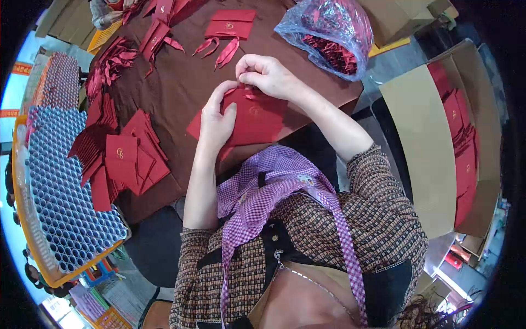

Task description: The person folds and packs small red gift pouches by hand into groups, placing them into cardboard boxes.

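Observation:
A red paper bag (268,118) with a gold emblem lies near the table's front edge, in front of my body. My left hand (217,118) grips the bag's left part, thumb on top and index finger bent over its far edge. At that same far edge my right hand (263,75) is closed in a pinch, its fingertips close to my left index finger. Between them shows a bit of red ribbon, mostly hidden by the fingers. Beyond my hands rests another red bag (231,24), with ribbon handles (227,52) trailing toward me.
Stacked red bags (121,156) lie on the brown-covered table (181,104) at left, with bundled ribbons (112,63) behind. A clear plastic sack (323,33) of red ribbons stands far right. A cardboard box (424,142) at right contains red bags. Another person's sleeve (101,13) shows far left.

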`<action>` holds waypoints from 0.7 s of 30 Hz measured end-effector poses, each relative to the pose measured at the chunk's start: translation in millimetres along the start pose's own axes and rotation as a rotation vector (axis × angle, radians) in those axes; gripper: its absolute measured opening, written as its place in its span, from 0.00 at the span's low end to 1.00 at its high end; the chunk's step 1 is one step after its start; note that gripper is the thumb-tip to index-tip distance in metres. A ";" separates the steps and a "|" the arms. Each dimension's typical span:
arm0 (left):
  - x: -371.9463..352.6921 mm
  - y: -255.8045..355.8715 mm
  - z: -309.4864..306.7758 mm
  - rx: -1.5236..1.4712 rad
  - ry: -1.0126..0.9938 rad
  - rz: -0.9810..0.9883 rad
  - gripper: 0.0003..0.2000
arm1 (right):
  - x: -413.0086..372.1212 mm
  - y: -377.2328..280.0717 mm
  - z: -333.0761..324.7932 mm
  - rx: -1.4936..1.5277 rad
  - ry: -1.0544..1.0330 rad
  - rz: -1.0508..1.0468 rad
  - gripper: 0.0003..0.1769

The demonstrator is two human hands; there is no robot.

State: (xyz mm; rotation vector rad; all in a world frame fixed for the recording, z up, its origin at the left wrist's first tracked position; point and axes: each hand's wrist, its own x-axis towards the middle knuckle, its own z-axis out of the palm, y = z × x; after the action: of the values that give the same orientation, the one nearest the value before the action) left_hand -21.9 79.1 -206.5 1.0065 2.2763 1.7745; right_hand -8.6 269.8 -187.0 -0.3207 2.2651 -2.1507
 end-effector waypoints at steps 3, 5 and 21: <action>1.7 -0.7 -1.1 0.003 -0.036 -0.134 0.17 | -4.1 -3.7 5.0 0.001 -0.002 0.024 0.02; 3.1 1.0 -4.2 -0.058 -0.125 -0.262 0.14 | -5.0 0.4 6.9 0.011 0.000 0.008 0.03; 9.3 0.4 0.8 -0.075 0.034 -0.264 0.06 | -6.7 -7.7 1.3 -0.297 -0.016 -0.230 0.07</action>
State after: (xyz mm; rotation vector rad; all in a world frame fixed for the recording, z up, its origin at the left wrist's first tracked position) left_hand -28.6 84.8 -203.4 0.6342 2.2210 1.7617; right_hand -0.7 269.2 -180.4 -0.6267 2.6563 -1.8828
